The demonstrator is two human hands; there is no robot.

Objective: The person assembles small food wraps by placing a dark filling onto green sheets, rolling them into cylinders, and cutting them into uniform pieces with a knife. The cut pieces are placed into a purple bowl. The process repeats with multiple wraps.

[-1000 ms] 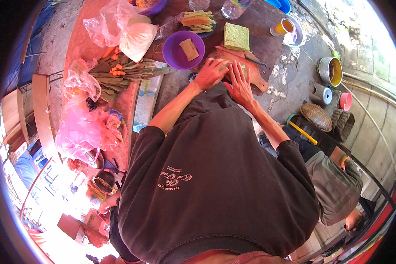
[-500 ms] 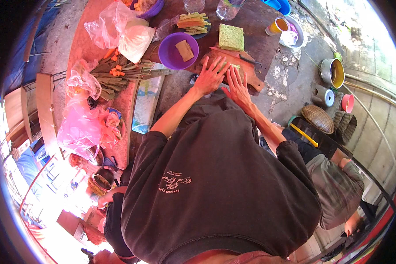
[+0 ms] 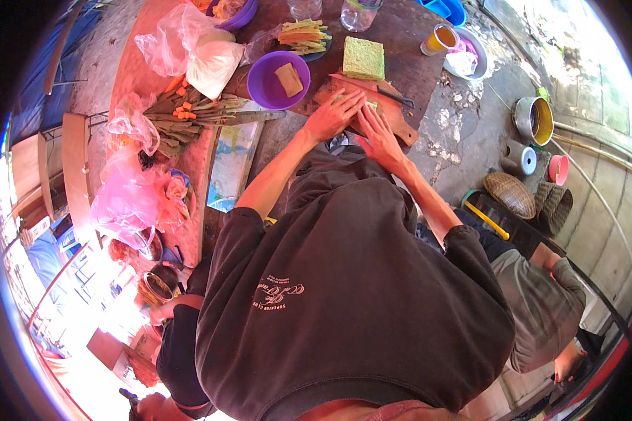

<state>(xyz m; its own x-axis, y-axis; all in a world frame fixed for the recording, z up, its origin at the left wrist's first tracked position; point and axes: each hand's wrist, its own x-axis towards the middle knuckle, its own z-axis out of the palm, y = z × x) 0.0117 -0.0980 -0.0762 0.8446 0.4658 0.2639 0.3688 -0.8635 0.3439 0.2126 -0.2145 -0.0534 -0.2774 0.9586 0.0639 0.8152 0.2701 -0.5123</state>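
Showing beside fingers point(image 3: 376, 121), green piece point(image 3: 373, 105)

Bowl point(image 3: 265, 83) left, knife point(image 3: 399, 98) ahead, board point(image 3: 403, 128) seemingly passable rightward

- exposure: bright overall, daylight look; strongest light at lower left and upper right.
- lower left: burnt out to white, much background detail lost.
- upper right: wall point(image 3: 593, 91) washed out toward its top, boards readable lower down.
- colour: pink-red cast over left part of table point(image 3: 131, 67) and pink bag point(image 3: 125, 203), weaker rightward.
- dark shirt point(image 3: 351, 281): soft shading, folds readable.
- left hand point(image 3: 334, 115), right hand point(image 3: 381, 138): well lit, outlines fairly clear, fine detail small.
- rim: black vignette, straight edges bowed.
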